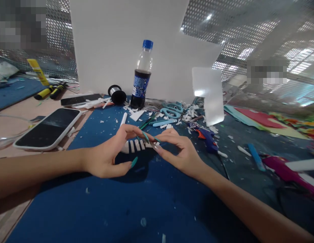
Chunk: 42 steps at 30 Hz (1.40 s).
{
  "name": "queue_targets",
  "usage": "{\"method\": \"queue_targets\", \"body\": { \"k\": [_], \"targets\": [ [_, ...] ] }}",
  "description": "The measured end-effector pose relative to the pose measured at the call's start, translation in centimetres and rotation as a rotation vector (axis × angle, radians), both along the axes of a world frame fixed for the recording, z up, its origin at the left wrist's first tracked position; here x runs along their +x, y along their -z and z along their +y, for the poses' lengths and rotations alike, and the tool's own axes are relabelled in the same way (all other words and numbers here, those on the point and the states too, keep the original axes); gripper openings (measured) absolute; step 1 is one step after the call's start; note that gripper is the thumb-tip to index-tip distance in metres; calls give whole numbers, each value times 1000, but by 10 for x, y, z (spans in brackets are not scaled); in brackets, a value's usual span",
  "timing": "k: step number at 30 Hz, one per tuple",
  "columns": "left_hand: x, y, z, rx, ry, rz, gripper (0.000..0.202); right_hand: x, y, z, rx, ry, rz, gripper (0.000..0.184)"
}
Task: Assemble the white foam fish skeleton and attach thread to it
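Observation:
Near the middle of the blue mat (116, 209), both hands meet over a small white ribbed piece (138, 145), slotted like a fish skeleton. My left hand (108, 152) has its fingers stretched to the right above that piece, with the thumb held well apart below. My right hand (180, 148) is closed in a pinch at the left fingertips, beside the ribbed piece's right end. Whatever sits between the pinching fingertips is hidden. Just beyond the hands lie a light-blue capped pen or cutter (164, 122) and light-blue scissors (172, 110).
A cola bottle (141, 81) stands before a white board (108, 44), beside a wire spool (117, 94). Phones (49, 128) lie left. White scraps (194, 111), a blue glue gun (208, 138), a magenta glue gun (285, 170) and coloured sheets (260, 118) lie right.

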State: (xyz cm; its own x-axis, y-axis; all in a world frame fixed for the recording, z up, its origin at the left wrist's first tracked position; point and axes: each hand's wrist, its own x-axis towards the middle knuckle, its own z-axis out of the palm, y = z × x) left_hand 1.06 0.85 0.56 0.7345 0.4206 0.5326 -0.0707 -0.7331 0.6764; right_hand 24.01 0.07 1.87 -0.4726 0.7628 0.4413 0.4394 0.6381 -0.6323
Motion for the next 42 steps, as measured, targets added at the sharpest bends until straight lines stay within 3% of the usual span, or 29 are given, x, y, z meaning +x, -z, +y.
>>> {"method": "queue_targets", "body": {
  "k": [6,17,42],
  "targets": [
    [-1,0,1,46,-37,-7,61,3,2,0,-184,70,159,19],
    [-1,-2,1,32,-60,15,59,2,5,5,-431,30,416,16],
    [0,0,2,52,-64,-10,57,3,3,6,-474,12,428,13]
  ]
}}
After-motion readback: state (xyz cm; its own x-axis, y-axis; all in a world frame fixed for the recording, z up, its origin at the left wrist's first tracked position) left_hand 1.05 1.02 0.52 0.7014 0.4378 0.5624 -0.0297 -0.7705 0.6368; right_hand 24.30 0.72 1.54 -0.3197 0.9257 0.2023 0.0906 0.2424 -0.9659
